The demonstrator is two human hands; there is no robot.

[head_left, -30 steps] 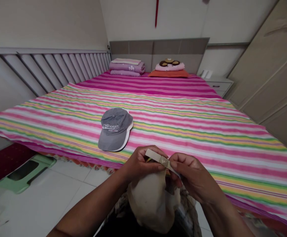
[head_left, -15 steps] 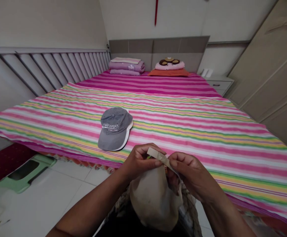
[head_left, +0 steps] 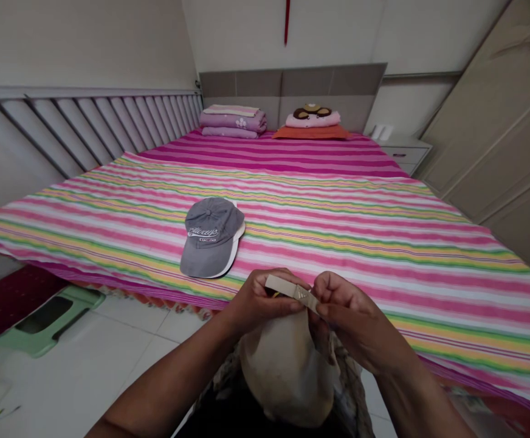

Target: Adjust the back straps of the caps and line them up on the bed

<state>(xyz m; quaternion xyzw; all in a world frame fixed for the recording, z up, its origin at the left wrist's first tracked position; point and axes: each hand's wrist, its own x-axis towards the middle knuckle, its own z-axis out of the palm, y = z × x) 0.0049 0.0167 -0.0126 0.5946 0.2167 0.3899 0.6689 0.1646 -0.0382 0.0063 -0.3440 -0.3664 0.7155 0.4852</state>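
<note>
A beige cap (head_left: 287, 365) hangs over my lap, its crown towards me, with what look like stains on the cloth. Its back strap (head_left: 287, 287), which carries a small metallic mark or buckle, runs between my two hands. My left hand (head_left: 258, 301) pinches the strap's left part between thumb and fingers. The strap's right end is gripped between the thumb and fingers of my right hand (head_left: 349, 319). Beyond my hands, a grey cap (head_left: 213, 237) with white lettering lies on the bed, its brim pointing towards me, overlapping a whitish cap beneath.
A bed with a striped sheet (head_left: 360, 225) stretches ahead. Folded purple bedding (head_left: 233, 123) and a pink pillow stack (head_left: 313, 120) sit by the headboard (head_left: 333, 85). A green stool (head_left: 50, 319) stands on the tiled floor at left. A bedside cabinet (head_left: 406, 152) stands at far right.
The strap has shifted slightly left and lies flatter, showing more of its length. My right fingers have curled a little more. The grey cap stays where it was.
</note>
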